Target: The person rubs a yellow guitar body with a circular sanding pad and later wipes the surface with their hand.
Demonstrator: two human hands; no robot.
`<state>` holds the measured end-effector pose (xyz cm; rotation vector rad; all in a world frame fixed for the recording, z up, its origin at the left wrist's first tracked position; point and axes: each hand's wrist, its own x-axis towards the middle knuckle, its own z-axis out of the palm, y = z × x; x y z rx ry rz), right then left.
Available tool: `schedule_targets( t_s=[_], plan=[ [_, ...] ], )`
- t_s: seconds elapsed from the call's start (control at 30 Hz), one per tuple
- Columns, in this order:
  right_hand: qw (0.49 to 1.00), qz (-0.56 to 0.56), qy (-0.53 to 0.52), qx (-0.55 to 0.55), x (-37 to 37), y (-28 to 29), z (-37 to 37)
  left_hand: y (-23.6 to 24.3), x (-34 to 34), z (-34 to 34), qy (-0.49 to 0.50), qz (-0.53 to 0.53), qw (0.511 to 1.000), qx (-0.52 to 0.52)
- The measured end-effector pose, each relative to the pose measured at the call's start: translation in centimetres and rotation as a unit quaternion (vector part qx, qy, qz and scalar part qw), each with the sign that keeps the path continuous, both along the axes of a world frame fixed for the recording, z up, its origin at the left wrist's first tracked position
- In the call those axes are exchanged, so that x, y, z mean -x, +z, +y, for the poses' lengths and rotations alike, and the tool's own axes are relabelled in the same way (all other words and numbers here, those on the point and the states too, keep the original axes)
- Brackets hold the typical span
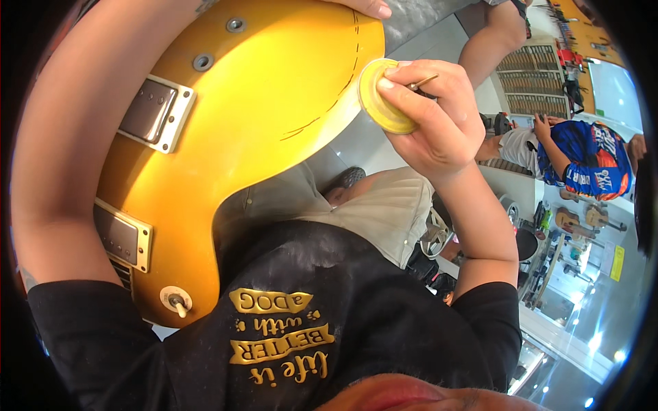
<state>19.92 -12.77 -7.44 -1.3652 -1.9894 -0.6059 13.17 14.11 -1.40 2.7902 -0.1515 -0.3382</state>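
Gold electric guitar body (260, 103) fills the view, steadied by the left hand (367, 7) at its top edge, while the right hand (428, 113), fingers clamped on a round yellow pad (381, 104), rubs the body's right edge; continuing likely needs steady pressure.

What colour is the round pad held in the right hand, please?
Yellow: the round pad in the right hand, seen in the head view.

free: open gap right of gold guitar body (260, 116) | blocked: seated person (582, 157) far right
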Motion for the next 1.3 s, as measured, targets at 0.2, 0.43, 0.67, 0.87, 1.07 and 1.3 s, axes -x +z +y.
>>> schedule_targets(
  t_s=[0.2,0.43,0.67,0.87,1.07,1.3],
  plan=[
    [1.000,0.010,0.006,0.010,0.2,0.0,0.7,-0.9,-0.8,0.4,0.032,-0.015,0.998,-0.042],
    [0.999,0.005,0.025,0.046,0.5,0.8,-0.7,1.4,0.7,-0.4,0.009,0.007,1.000,-0.015],
    [1.000,-0.013,0.022,0.005,-0.6,0.5,-0.3,0.3,-0.5,-0.4,0.006,-0.011,1.000,-0.013],
    [0.999,-0.009,0.033,0.030,-0.6,1.0,-0.7,0.9,0.0,-0.3,-0.012,-0.022,1.000,0.000],
    [0.998,0.007,0.043,0.040,0.8,1.2,-0.4,0.8,-0.1,0.3,0.002,-0.024,1.000,-0.013],
    [0.999,0.009,0.028,0.030,0.6,1.1,-0.3,0.7,-0.7,0.3,0.010,-0.003,1.000,-0.024]
  ],
)
